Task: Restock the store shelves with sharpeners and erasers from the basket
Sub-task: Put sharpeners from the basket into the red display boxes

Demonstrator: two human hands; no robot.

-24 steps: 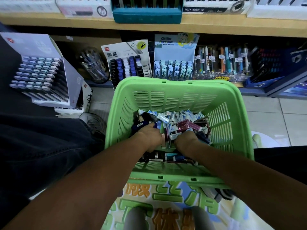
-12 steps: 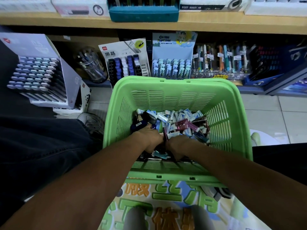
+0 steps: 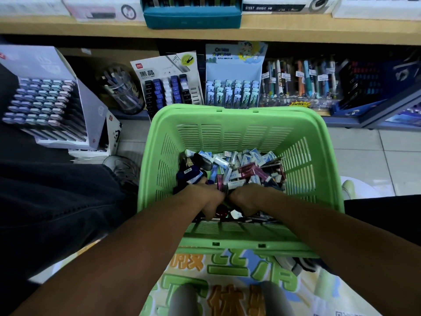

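Observation:
A green plastic basket [image 3: 239, 111] sits in front of me with a pile of small erasers and sharpeners [image 3: 241, 165] in its bottom: white-blue wrapped pieces, maroon boxes and dark blue ones. Both hands are dug into the near side of the pile, close together. My left hand [image 3: 205, 199] has its fingers curled down among the pieces. My right hand [image 3: 247, 197] does the same beside it, with a dark red piece and a white one [image 3: 234, 213] between them. The fingertips are hidden in the pile.
Behind the basket the low shelf holds a black-and-blue eraser display [image 3: 168, 87], a pale blue card display [image 3: 232, 92], hanging pens [image 3: 300, 80] and a clear jar [image 3: 123, 92]. A grey display box [image 3: 45, 99] stands at the left. A wooden shelf [image 3: 296, 33] runs above.
Both hands have drawn together and back toward the basket's near wall, raking pieces with them. The view has tilted slightly.

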